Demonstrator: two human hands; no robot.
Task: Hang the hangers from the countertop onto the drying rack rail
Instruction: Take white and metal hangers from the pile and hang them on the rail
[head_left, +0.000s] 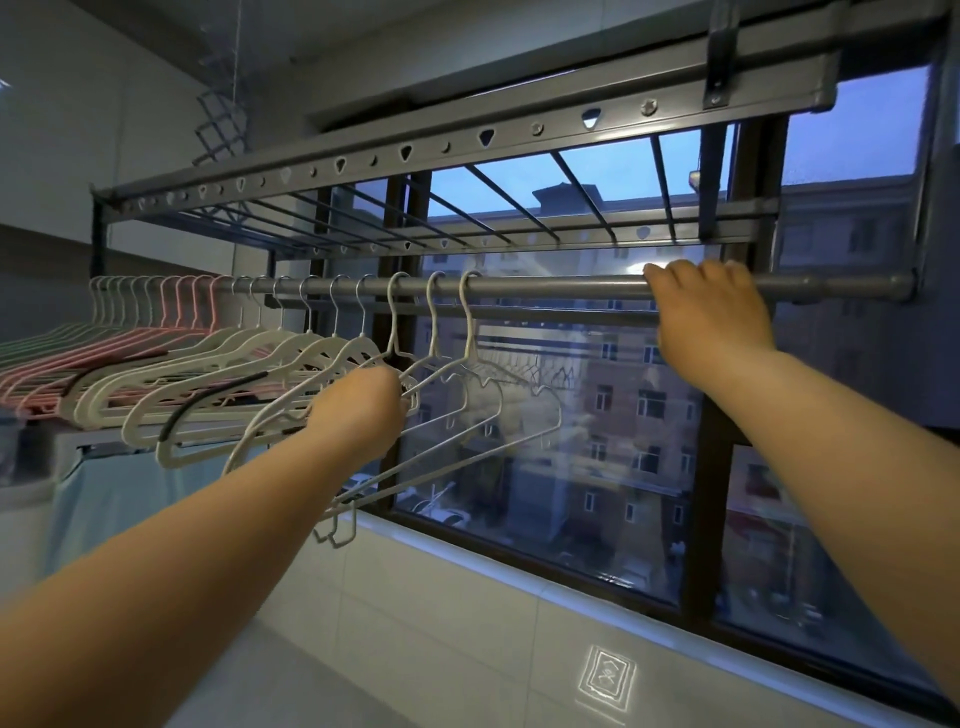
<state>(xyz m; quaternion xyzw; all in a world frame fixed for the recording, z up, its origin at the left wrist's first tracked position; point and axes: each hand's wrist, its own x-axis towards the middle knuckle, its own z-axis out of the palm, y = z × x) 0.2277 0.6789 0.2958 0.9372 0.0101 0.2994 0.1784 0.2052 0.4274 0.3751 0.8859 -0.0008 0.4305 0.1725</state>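
Forearms: both reach up from the bottom of the view toward the rail, left one toward the hangers, right one toward the bare stretch of bar.
Left hand fingers: the left hand (363, 400) is curled round the wire of the thin white hangers (457, 395), just under their necks; the fingers themselves are turned away from the camera, so I cannot tell how many of the hangers they pinch, only that the fist is closed on wire.
Right hand fingers: the right hand (706, 312) lies over the drying rack rail (545, 287), fingers hooked across the top of the bar and closed round it, holding nothing else.
Hangers on rail: three thin white ones hook over the bar nearest the left hand; further left hang the thicker cream hangers (218, 384), then the pink hangers (78, 364), packed close.
Rail: round grey bar running across the window (571, 467), bare between the last thin hanger and the right hand.
Table: not clearly in view; I cannot tell whether any hangers are left on it.
Step in hand: by my reading, settling or spacing the thin hangers just hooked on, with the right hand steadying the bar.
Next move calls for: letting go of the wire without dragging a hook off the bar, then, if more remain below, fetching them and hooking them into the bare stretch.
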